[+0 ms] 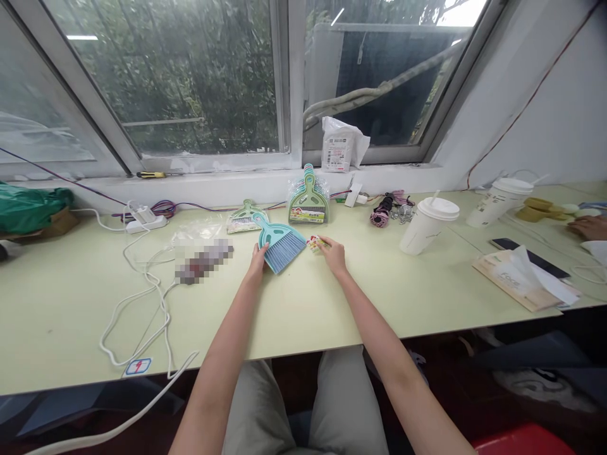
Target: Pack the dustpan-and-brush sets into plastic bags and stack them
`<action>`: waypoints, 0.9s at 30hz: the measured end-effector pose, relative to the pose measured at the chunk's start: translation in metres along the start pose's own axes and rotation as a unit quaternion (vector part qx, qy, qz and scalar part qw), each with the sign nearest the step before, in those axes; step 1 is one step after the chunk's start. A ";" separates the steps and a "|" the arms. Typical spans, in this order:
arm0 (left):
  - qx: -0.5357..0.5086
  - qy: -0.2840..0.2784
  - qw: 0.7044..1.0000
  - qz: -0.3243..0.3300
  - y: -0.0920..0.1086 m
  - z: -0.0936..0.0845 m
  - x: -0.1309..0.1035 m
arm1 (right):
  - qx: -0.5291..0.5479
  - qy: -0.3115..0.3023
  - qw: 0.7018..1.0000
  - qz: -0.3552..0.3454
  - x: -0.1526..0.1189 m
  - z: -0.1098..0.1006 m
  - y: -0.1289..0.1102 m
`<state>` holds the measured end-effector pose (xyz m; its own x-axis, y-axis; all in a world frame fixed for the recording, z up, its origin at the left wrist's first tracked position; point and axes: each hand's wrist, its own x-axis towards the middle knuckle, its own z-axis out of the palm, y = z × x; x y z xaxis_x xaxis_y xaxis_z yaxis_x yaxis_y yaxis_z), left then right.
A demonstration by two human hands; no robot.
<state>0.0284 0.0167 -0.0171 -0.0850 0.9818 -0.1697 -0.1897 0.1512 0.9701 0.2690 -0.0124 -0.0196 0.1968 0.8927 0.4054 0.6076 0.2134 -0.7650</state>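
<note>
My left hand [258,260] grips the lower left edge of a light blue mini dustpan [264,232], tilted over the table with its handle up and to the left. A brush with blue bristles [285,251] lies in the pan. Close to its right side, my right hand [334,254] pinches a small colourful printed card [313,244]; its print is too small to read. Behind stands a stack of green dustpan sets [309,205] in clear wrap with a label. One more dustpan set [246,218] lies to the left of that stack.
White cables [164,303] and a power strip [146,222] lie at the left. Lidded white cups [429,225], a tissue pack [519,278] and a dark phone [528,258] are at the right. Another person's hand [589,226] rests at the far right edge.
</note>
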 end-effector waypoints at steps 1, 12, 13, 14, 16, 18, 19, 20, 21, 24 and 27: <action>-0.004 -0.008 1.000 -0.005 -0.001 0.004 -0.002 | 0.029 0.032 0.999 -0.010 -0.001 0.002 -0.006; -0.102 -0.099 0.990 -0.007 -0.005 0.029 -0.020 | -0.151 -0.207 0.961 -0.107 -0.030 0.035 -0.049; -0.101 -0.101 0.990 -0.008 -0.005 0.027 -0.019 | -0.157 -0.209 0.960 -0.105 -0.031 0.034 -0.049; -0.100 -0.103 0.990 -0.006 -0.005 0.026 -0.017 | -0.161 -0.208 0.959 -0.102 -0.031 0.034 -0.049; -0.096 -0.104 0.990 0.004 -0.007 0.024 -0.015 | -0.167 -0.204 0.960 -0.094 -0.032 0.033 -0.049; -0.091 -0.106 0.990 0.012 -0.011 0.025 -0.013 | -0.172 -0.202 0.961 -0.081 -0.033 0.034 -0.049; -0.090 -0.106 0.990 0.016 -0.013 0.026 -0.012 | -0.171 -0.200 0.962 -0.074 -0.033 0.035 -0.049; -0.090 -0.105 0.990 0.021 -0.015 0.027 -0.012 | -0.167 -0.198 0.963 -0.070 -0.033 0.035 -0.048; -0.089 -0.106 0.990 0.026 -0.016 0.028 -0.013 | -0.158 -0.190 0.967 -0.068 -0.033 0.036 -0.048; -0.090 -0.116 0.988 0.038 -0.013 0.029 -0.018 | -0.075 -0.084 0.993 -0.047 -0.031 0.035 -0.045; -0.094 -0.122 0.987 0.040 -0.005 0.029 -0.024 | 0.120 0.043 0.990 0.058 -0.026 0.033 -0.039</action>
<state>0.0594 -0.0045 -0.0130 0.1266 0.9916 -0.0253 -0.3729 0.0712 0.9252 0.2151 -0.0305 -0.0167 0.3257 0.8821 0.3402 0.3784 0.2082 -0.9019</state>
